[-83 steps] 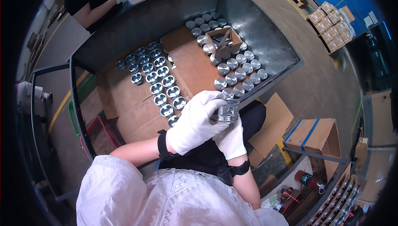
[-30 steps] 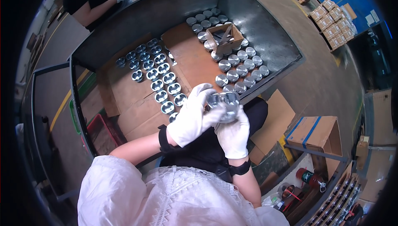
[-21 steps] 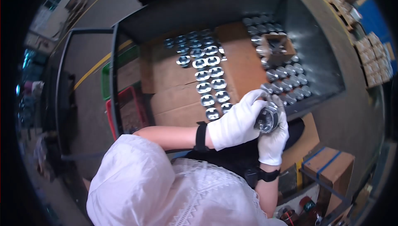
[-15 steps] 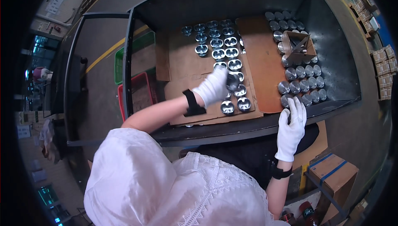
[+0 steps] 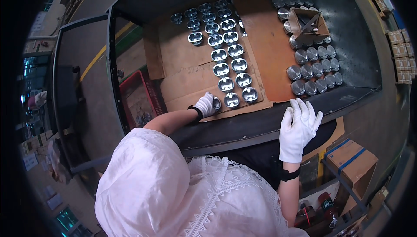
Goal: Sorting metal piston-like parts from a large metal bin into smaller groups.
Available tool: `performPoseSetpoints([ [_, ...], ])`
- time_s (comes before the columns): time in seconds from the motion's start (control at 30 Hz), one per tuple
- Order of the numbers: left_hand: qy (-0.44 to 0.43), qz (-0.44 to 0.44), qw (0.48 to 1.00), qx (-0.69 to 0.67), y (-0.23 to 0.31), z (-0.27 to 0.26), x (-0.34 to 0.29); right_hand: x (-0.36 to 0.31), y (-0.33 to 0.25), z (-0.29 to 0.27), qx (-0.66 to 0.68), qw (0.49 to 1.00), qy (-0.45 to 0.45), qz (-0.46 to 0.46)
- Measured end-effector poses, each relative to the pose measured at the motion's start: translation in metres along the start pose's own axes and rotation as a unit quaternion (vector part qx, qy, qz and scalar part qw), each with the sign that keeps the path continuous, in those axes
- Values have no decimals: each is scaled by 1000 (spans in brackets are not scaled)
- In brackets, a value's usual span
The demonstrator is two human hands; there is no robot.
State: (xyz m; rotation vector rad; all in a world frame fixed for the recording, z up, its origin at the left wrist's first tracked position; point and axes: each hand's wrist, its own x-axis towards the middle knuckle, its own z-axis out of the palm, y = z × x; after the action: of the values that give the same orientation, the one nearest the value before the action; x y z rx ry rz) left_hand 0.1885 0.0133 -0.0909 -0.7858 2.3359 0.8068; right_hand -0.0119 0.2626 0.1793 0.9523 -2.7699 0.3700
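My left hand [image 5: 203, 105], in a white glove, is closed around the near side of a metal piston [image 5: 216, 103] low on the cardboard sheet [image 5: 180, 87]. This piston stands just left of the front end of two rows of pistons [image 5: 232, 100], whose hollow undersides face up. My right hand [image 5: 299, 128], also gloved in white, hovers over the front edge of the dark bench with its fingers stretched out and nothing in it. Beyond its fingertips stand rows of pistons [image 5: 298, 88] with their flat round tops up.
A brown board [image 5: 263, 54] separates the two groups of pistons. Among those on the right sits a small open cardboard box [image 5: 299, 26] with tools in it. The dark metal bench has raised walls. A red crate [image 5: 150, 93] is at the left, and a strapped carton [image 5: 352, 161] stands lower right.
My left hand has carried a piston from over the rows toward the near left and down onto the cardboard. My right hand has drawn back from the right-hand pistons. The view has shifted.
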Motion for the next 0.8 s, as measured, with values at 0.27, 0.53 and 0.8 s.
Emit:
performPoseSetpoints([
  [0.27, 0, 16, 998, 57, 17, -5, -2, 5, 2, -2, 8, 1000, 18, -1],
  [0.53, -117, 111, 984, 75, 194, -109, 33, 2, 6, -1, 51, 998, -3, 39],
  [0.8, 31, 234, 962, 134, 331, -41, 191, 8, 8, -10, 85, 995, -25, 47],
])
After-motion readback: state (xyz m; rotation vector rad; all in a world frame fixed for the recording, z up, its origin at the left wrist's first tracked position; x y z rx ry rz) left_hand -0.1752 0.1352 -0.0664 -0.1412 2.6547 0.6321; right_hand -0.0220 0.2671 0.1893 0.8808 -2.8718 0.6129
